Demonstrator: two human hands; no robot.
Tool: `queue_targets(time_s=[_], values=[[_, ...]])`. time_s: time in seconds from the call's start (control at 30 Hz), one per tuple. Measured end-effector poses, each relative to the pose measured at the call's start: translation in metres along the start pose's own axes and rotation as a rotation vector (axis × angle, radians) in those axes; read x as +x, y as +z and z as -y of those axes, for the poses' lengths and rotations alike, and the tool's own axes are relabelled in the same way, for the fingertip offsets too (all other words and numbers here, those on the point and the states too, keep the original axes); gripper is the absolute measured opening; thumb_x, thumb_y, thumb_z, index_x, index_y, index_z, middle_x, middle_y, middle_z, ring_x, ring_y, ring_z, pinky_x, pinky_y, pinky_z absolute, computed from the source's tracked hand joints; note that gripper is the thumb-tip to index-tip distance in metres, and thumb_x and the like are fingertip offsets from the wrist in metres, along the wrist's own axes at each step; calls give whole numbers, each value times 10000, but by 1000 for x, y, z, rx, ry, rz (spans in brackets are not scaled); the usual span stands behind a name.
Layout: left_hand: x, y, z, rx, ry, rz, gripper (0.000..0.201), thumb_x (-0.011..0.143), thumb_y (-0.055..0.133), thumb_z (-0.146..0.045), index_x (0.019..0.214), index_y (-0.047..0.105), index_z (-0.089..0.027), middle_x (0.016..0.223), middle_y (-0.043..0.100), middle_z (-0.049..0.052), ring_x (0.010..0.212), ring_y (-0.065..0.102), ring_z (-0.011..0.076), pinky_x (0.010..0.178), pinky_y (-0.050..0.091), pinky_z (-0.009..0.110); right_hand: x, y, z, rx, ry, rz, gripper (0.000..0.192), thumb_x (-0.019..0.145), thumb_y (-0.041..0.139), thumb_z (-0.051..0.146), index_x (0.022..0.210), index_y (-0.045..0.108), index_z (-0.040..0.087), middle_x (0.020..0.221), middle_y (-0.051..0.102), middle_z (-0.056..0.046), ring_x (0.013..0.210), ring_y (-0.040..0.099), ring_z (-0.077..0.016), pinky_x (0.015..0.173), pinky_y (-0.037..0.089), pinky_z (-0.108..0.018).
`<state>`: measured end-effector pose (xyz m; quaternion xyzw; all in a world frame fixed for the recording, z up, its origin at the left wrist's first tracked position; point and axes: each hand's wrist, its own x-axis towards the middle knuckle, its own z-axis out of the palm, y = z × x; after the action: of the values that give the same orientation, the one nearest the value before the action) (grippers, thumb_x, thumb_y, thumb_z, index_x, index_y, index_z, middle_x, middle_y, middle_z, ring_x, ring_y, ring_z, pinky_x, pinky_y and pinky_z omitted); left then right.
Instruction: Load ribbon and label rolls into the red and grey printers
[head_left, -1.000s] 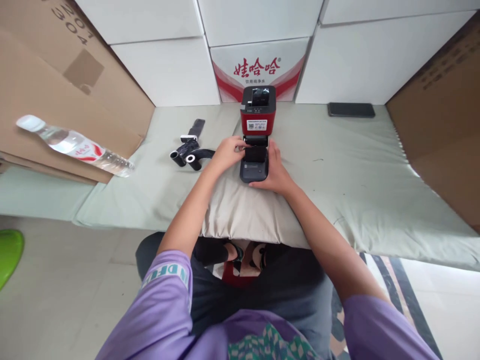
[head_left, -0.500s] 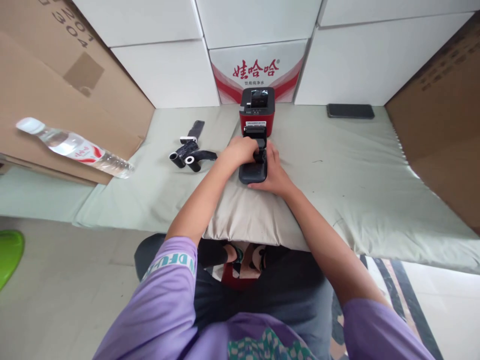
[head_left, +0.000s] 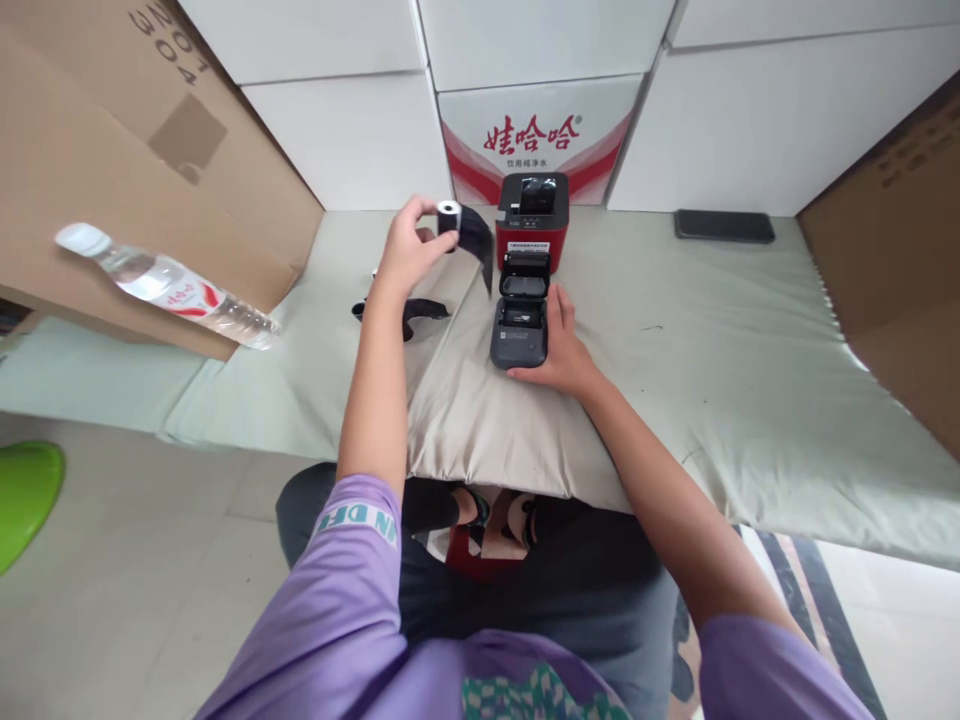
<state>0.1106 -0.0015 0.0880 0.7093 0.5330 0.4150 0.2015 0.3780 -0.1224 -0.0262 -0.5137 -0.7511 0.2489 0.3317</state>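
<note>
Raised over the cloth, my left hand pinches a small roll of black tape with a white core. Its loose end curls down to the right. My right hand grips the right side of a small black label printer, thumb along its front edge. The printer's lid stands up, and its inner bay faces upward. More black rolls and strips lie on the cloth, partly hidden behind my left forearm.
A red and black printer stands right behind the small one. A phone lies at the right rear. To the left a water bottle leans by a cardboard box. White boxes line the back of the cloth-covered surface.
My left hand has come out of the small printer and moved up and left, carrying a black roll. The printer's bay is now uncovered. My right hand stays on the printer.
</note>
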Motion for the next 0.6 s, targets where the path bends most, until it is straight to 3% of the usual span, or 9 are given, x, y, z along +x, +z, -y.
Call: queue_targets(time_s=[0.1, 0.3, 0.4, 0.47, 0.53, 0.6], values=[[7, -4, 30, 91, -106, -112, 397, 865, 762, -202, 1236, 621, -233, 1158, 727, 79, 1141, 699, 234, 1024, 572, 394, -1, 0, -1, 12, 0, 0, 1637, 600, 938, 664, 1745, -184, 330, 1850, -42, -179, 1716, 166, -517, 1210, 452, -775], [3, -2, 57, 319, -280, -89, 340, 757, 846, -167, 1035, 669, -254, 1083, 767, 66, 1192, 672, 311, 1134, 488, 509, 0, 0, -2, 1, -1, -20, 1625, 581, 936, 696, 1759, -113, 307, 1839, -7, -188, 1723, 112, -520, 1241, 416, -779], [5, 1, 53, 457, -373, -33, 317, 719, 917, -213, 924, 675, -233, 1146, 761, 111, 1338, 577, 381, 1219, 374, 630, 0, 0, -1, -12, 9, -8, 1611, 592, 933, 676, 1758, -110, 291, 1836, 10, -194, 1718, 133, -519, 1254, 406, -772], [6, -4, 43, 550, -394, 2, 339, 707, 957, -281, 923, 704, -215, 1320, 713, 159, 1451, 473, 445, 1249, 302, 690, 0, -1, 0, -23, 12, 1, 1605, 597, 931, 666, 1757, -113, 291, 1833, 25, -193, 1712, 165, -516, 1258, 407, -767], [3, -17, 29, 589, -376, -19, 429, 709, 973, -358, 1031, 730, -211, 1502, 609, 186, 1508, 404, 491, 1262, 275, 713, 0, -2, 0, -29, 11, 3, 1603, 593, 930, 677, 1758, -103, 296, 1830, 37, -189, 1709, 174, -516, 1256, 415, -762], [-10, -37, 13, 531, -329, -110, 496, 770, 932, -407, 1171, 704, -224, 1549, 561, 183, 1526, 399, 488, 1274, 294, 695, 0, -2, 0, -33, 11, -1, 1593, 594, 928, 695, 1761, -82, 296, 1830, 43, -189, 1713, 163, -508, 1260, 431, -733]])
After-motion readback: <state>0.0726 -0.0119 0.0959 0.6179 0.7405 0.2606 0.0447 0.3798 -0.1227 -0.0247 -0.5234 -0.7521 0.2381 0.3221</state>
